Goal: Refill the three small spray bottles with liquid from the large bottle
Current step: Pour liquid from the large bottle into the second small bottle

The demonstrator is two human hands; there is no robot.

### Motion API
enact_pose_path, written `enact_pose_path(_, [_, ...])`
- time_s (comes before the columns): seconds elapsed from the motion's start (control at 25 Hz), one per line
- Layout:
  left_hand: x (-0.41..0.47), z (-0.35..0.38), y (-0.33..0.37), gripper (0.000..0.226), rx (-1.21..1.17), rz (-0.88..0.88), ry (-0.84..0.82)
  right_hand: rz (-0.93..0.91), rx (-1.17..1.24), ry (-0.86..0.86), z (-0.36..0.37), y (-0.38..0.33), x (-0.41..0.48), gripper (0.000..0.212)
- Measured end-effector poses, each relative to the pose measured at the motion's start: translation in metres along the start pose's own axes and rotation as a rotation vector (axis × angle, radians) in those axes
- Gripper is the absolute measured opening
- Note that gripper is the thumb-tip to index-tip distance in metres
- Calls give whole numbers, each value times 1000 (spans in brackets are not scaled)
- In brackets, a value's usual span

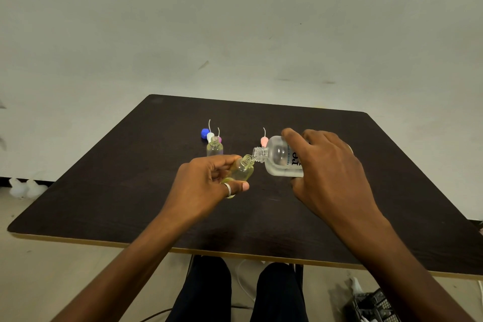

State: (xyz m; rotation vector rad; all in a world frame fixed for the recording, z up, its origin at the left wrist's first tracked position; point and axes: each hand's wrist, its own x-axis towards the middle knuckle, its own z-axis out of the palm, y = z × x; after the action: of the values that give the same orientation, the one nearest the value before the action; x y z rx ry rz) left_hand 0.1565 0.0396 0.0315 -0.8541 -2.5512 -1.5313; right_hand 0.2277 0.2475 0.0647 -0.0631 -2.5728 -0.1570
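My left hand (pixel 209 183) grips a small clear bottle (pixel 241 168) with yellowish tint, tilted with its open neck up and to the right. My right hand (pixel 326 165) holds the large clear bottle (pixel 278 158) on its side, its uncapped mouth touching the small bottle's neck. A second small bottle (pixel 214 146) stands upright and uncapped behind my left hand. Behind it lie a blue cap (pixel 205 133), a white spray head (pixel 210 136) and a pink spray head (pixel 219 139) with dip tubes. Another pink spray head (pixel 264 141) lies behind the large bottle.
Everything sits on a dark brown table (pixel 130 178) with a light edge, set against a pale wall. My legs show below the near edge. A black basket (pixel 371 306) stands on the floor at lower right, and white objects (pixel 24 188) lie at the left.
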Motion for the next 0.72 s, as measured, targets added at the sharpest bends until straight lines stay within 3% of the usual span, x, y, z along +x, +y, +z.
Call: enact_pose_path(0.72, [0,0,1,50,-13,2,-10,5,-7,-3,-2,-1,0,75])
